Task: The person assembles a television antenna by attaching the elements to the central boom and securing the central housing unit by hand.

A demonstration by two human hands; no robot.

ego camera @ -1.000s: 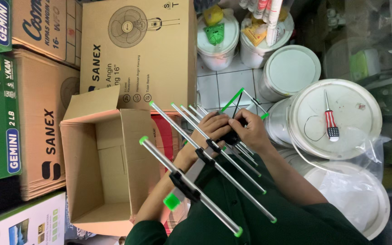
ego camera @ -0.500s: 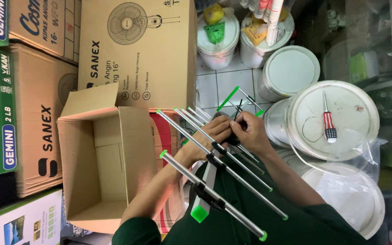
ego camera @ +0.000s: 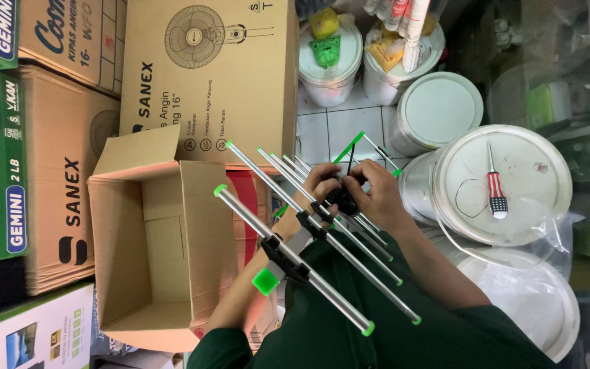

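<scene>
Tilted lower since a second ago, your silver rod antenna with green end caps (ego camera: 308,236) now fills mid-frame.
Your left hand (ego camera: 319,186) and right hand (ego camera: 370,195) both pinch its black centre clamp (ego camera: 343,199), beside the open cardboard box (ego camera: 151,239) at left.

We wear a dark green top | short sleeves end above the elbows | forearms bare | left hand (ego camera: 319,183) and right hand (ego camera: 375,193) bare, no gloves | no watch or rings that we can make out
</scene>
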